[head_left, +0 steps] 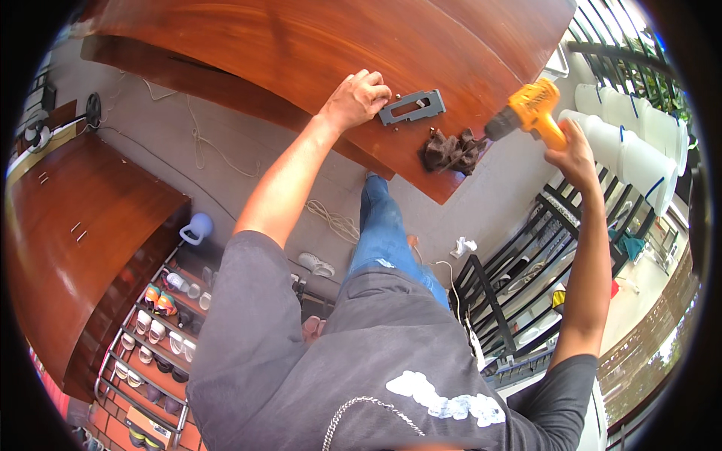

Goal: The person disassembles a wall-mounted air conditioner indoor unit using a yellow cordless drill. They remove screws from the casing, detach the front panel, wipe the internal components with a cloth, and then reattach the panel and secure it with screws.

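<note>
In my right hand (pixel 575 159) is a yellow cordless drill (pixel 535 107), gripped by its handle and raised off the right end of the glossy reddish-brown wooden table (pixel 301 52). Its dark chuck points left, over the table's corner. My left hand (pixel 358 99) is closed with the fingers curled together at the left end of a grey slotted plate (pixel 432 104); anything between its fingertips is too small or hidden to make out. A few tiny pieces lie around the plate. Close to the table's near corner sits a crumpled dark brown cloth (pixel 451 152).
White rolled or barrel-shaped containers (pixel 624 150) and black metal railings (pixel 519 286) stand at the right. Loose cable (pixel 331 219) coils across the floor beside a light clog (pixel 316 264). A shoe rack (pixel 143 353) and a wooden cabinet (pixel 90 248) occupy the left.
</note>
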The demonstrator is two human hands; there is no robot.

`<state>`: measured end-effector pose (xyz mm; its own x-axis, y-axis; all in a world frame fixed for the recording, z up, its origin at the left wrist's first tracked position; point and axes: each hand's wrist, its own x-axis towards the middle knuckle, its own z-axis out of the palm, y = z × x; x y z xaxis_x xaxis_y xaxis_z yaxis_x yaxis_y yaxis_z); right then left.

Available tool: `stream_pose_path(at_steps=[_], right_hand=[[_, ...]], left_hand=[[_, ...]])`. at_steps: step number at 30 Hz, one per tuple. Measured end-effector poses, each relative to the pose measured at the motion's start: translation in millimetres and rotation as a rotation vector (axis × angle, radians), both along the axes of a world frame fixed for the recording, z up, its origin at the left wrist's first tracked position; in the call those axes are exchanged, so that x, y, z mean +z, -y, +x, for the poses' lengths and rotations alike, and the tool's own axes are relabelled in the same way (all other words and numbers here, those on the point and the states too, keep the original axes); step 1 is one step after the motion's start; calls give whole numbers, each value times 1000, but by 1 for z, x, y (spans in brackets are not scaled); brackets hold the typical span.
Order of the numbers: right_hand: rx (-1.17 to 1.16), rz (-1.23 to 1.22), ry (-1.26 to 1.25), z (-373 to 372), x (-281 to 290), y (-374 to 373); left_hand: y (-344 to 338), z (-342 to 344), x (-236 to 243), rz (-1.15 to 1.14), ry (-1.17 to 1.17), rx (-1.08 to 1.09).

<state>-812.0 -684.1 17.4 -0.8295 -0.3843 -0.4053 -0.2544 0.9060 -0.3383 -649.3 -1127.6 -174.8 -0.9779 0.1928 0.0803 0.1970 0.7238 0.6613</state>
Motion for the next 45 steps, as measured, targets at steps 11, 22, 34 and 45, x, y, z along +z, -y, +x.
stream_pose_path(at_steps=[11, 22, 34, 45], right_hand=[[-959, -971, 505, 240, 114, -65], [-1317, -929, 409, 366, 95, -80], [-1322, -990, 328, 385, 109, -80], [-1325, -937, 318, 390, 107, -76]], left_hand=[[-45, 39, 41, 916, 532, 470], [-56, 9, 30, 984, 492, 580], [29, 6, 28, 1723, 423, 691], [26, 5, -1, 817, 344, 878]])
